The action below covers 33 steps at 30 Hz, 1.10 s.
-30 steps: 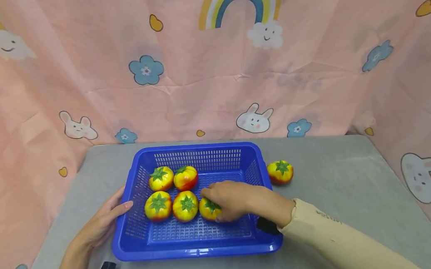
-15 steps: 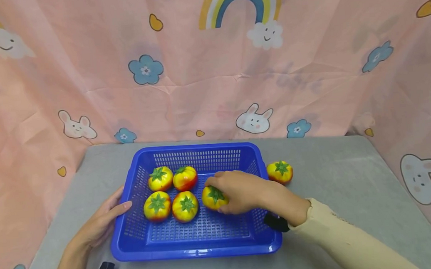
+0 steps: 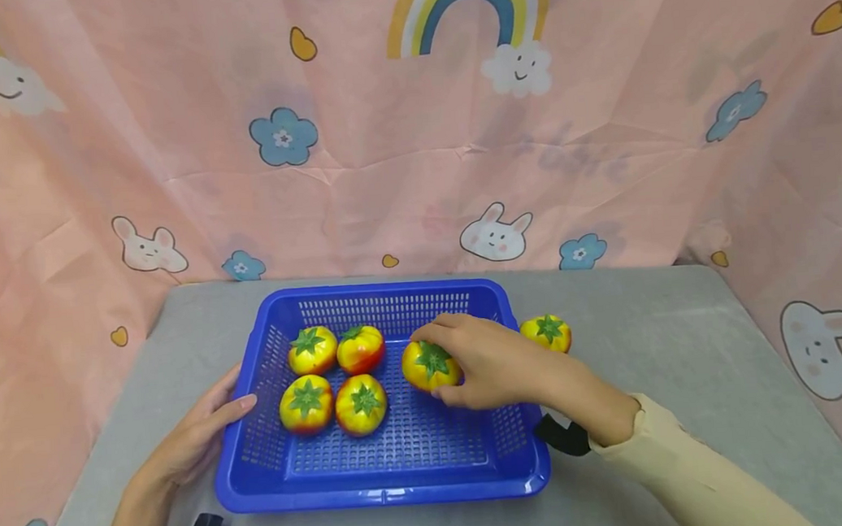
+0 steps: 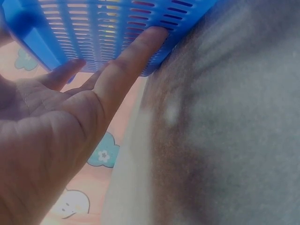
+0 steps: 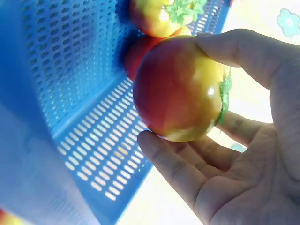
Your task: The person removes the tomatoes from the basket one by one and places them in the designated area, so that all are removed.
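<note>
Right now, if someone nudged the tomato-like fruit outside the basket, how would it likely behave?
The loose fruit would probably roll, being rounded, though its squat shape may make it wobble. The glossy matching fruit in the right hand suggests somewhat slippery skin. A push toward the blue basket would likely soon be blocked.

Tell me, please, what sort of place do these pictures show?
Probably a small indoor recording corner, not a real kitchen: a pink cartoon-printed cloth screens the back and sides of a grey table, where a blue basket holds shiny, toy-like tomatoes.
</note>
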### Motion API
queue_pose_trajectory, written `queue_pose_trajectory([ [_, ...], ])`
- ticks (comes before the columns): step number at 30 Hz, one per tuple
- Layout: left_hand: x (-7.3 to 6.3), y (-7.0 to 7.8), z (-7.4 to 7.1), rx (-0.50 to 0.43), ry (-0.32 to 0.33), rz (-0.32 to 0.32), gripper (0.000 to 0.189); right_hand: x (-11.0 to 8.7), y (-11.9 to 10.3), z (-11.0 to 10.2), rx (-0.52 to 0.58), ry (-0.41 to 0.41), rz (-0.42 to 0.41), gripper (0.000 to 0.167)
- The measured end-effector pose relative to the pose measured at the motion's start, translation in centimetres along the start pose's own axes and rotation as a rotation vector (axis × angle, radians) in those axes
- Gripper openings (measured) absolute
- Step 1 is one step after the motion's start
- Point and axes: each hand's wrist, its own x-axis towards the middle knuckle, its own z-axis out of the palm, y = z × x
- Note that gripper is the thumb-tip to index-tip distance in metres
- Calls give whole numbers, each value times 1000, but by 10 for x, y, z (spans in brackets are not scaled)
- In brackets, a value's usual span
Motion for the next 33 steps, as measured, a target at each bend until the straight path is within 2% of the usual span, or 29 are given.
queue_pose_trajectory([
  [13,-1,-1,0,17,12,-2,73,-18,20,-2,68,200,-80,65],
  [22,-1,0,0,-8,-6,10,72,-31,33,-1,167,281,-29,75],
  [33,-1,0,1,8,-12,24,70,-49,52,9,281,409,42,69],
])
